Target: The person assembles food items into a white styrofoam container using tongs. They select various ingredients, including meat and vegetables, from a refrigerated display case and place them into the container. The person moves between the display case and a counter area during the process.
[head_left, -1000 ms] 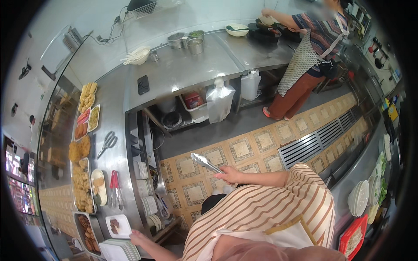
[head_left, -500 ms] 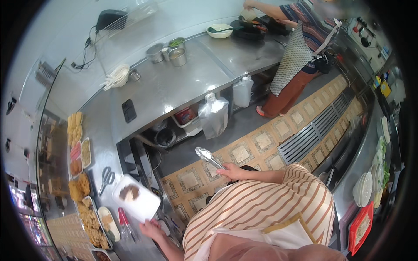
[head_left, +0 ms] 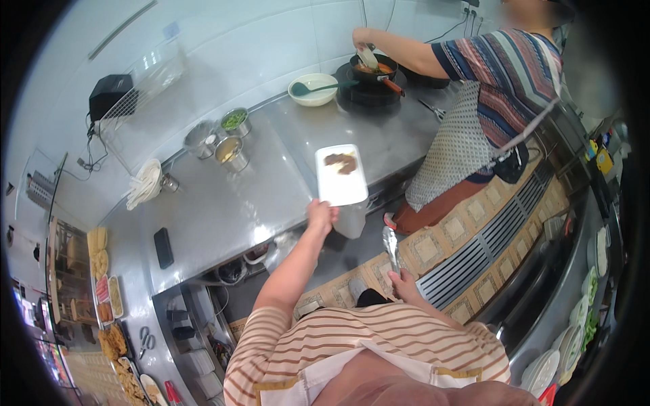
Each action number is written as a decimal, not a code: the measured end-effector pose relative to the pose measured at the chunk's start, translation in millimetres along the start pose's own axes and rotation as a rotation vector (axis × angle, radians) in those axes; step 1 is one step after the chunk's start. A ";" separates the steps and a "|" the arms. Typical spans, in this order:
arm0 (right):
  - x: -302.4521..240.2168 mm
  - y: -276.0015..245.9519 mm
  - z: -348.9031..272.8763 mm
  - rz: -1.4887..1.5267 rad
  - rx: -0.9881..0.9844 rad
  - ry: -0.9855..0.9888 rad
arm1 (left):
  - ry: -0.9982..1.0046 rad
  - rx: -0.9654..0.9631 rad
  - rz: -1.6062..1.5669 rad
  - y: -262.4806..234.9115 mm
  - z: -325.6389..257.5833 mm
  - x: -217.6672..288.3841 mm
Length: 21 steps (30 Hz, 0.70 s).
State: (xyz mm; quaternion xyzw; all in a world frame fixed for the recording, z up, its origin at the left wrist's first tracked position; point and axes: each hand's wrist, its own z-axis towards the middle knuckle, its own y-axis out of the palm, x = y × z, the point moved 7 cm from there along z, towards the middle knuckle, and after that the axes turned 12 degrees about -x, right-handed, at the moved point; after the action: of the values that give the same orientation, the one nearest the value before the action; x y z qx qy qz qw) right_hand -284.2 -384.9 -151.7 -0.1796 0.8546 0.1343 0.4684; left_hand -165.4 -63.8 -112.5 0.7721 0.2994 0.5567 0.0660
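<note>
My left hand (head_left: pixel 322 215) grips the near edge of a white rectangular tray (head_left: pixel 347 188), thumb and fingers closed on it. On the tray lies a small portion of brown food (head_left: pixel 344 162) with a pale yellowish smear beside it. The tray is held over the front edge of the steel counter (head_left: pixel 271 187). Lower and to the right, my right hand (head_left: pixel 405 284) is closed round metal tongs (head_left: pixel 390 245), their tips pointing away from me above the floor.
A co-worker (head_left: pixel 497 95) stands at the far right, one hand tipping a container over a frying pan (head_left: pixel 380 70). A bowl with a ladle (head_left: pixel 313 90), metal pots (head_left: pixel 231 157) and a phone (head_left: pixel 163 247) are on the counter. Fried foods (head_left: pixel 113 342) and scissors (head_left: pixel 145 340) lie at left.
My left hand has carried the tray from the left counter up and right, toward the co-worker. My body has turned right, and the tongs have swung along with my right hand.
</note>
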 end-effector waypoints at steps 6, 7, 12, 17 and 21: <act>-8.9 -68.6 35.6 0.053 0.132 0.031 | -0.082 -0.011 0.080 113.4 133.1 -20.8; -6.9 -74.3 40.4 0.056 0.142 0.038 | -0.112 0.006 0.037 120.3 136.2 -28.8; -27.8 -59.2 61.4 -0.140 0.033 0.024 | -0.080 -0.122 0.026 119.8 90.4 -24.1; -33.7 6.1 83.5 -0.398 -0.344 -0.047 | -0.113 -0.052 0.348 -34.2 -76.5 -83.4; -33.3 74.2 84.8 -0.507 -0.683 -0.092 | -0.337 0.415 0.295 -126.2 -252.0 -147.7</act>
State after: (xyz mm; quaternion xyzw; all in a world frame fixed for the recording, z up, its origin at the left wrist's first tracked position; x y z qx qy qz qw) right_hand -236.0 -278.3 -163.4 -0.5228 0.6680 0.2980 0.4379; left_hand -470.7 -98.7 -195.0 0.8856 0.2763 0.3514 -0.1260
